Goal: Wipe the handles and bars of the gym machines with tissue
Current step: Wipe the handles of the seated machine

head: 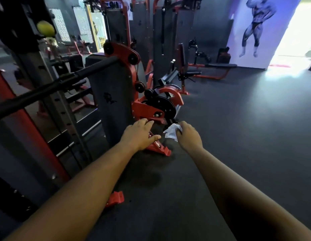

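Both my arms reach forward over the dark floor. My right hand grips a crumpled white tissue, which sits at the low black bar of a red and black machine. My left hand hovers beside it with fingers straight and spread, above the machine's red base foot; it holds nothing. A long black padded bar crosses the upper left, well above both hands.
A grey weight-stack column stands just behind my left hand. A red and grey rack frame fills the left side. More red machines and a bench stand at the back. Open dark rubber floor stretches to the right.
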`<action>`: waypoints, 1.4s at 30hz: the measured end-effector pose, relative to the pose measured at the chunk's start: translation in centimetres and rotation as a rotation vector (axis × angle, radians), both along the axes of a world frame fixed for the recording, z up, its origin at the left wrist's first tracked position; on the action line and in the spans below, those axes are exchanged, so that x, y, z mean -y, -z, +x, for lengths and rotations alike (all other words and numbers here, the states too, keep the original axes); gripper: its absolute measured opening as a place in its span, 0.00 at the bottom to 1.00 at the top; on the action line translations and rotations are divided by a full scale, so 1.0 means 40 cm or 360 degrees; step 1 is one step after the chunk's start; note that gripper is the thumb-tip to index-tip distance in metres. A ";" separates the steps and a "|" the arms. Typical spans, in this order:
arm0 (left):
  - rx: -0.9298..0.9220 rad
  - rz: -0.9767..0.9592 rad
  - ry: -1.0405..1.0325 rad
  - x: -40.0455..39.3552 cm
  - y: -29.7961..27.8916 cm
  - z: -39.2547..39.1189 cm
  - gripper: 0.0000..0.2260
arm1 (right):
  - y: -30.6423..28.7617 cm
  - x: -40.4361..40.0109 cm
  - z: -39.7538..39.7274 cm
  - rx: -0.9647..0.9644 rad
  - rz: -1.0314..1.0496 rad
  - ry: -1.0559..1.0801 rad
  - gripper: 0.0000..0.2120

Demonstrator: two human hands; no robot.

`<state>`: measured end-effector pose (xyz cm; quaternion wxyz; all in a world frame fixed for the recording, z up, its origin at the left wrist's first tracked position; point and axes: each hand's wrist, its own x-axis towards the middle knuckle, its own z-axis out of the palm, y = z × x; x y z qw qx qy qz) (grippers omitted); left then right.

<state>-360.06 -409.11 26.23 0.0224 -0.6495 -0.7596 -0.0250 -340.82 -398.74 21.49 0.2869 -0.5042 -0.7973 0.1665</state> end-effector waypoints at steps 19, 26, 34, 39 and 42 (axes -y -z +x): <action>0.0195 -0.0089 0.0218 -0.622 0.150 -0.030 0.37 | 0.095 -0.541 0.006 0.0163 -0.0085 0.0261 0.10; 0.0175 -0.0180 0.0253 -0.859 0.189 -0.016 0.37 | 0.146 -0.750 0.028 0.0109 -0.0165 0.0318 0.11; 0.0152 -0.0212 0.0218 -1.219 0.242 0.095 0.37 | 0.226 -1.109 0.136 0.0032 -0.0266 0.0337 0.12; 0.0141 -0.0255 0.0156 -1.415 0.243 0.176 0.37 | 0.233 -1.329 0.211 0.0063 -0.0335 0.0272 0.08; 0.0151 -0.0272 0.0137 -1.527 0.246 0.200 0.37 | 0.221 -1.454 0.231 0.0056 -0.0339 0.0252 0.09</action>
